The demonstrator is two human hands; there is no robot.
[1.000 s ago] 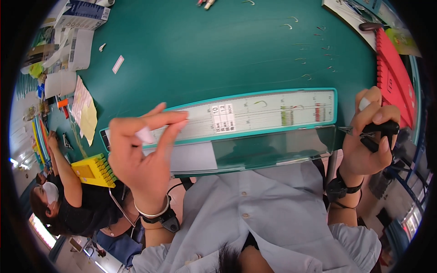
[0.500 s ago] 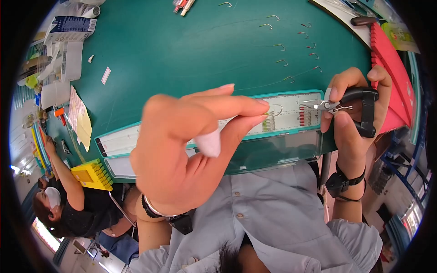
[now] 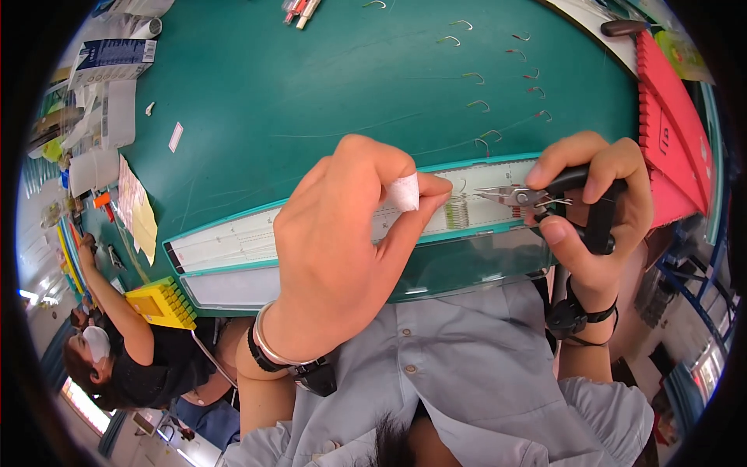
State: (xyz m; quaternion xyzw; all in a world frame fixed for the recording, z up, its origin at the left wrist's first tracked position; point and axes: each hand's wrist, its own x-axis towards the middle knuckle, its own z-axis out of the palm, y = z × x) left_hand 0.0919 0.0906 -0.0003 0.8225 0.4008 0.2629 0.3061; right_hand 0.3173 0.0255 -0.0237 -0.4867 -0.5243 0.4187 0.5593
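My left hand [image 3: 342, 241], a white cover on one fingertip, is closed in a pinch over a long teal-edged tackle box [image 3: 381, 282]; what the fingertips hold is too small to make out. Beside them in the box stands a row of fishhooks with green-wrapped shanks [image 3: 457, 214]. A red-wrapped row [image 3: 517, 211] lies further right, partly behind the tool. My right hand [image 3: 599, 202] is wrapped round small pointed pliers [image 3: 506, 194] with black handles, their tips over the box. Just beyond the box, a green-wrapped fishhook [image 3: 482, 146] lies on the table.
Several more fishhooks [image 3: 478, 105] on thin lines lie across the green table [image 3: 257, 86]. A red notched board [image 3: 669, 140] stands at the right. Papers [image 3: 138, 202], a carton [image 3: 113, 58] and a yellow block [image 3: 159, 302] are at the left, where another person works.
A further hook now lies just beyond the box. My left hand has drawn slightly left and turned, its fingers curling in. The right hand has brought the pliers left over the box.
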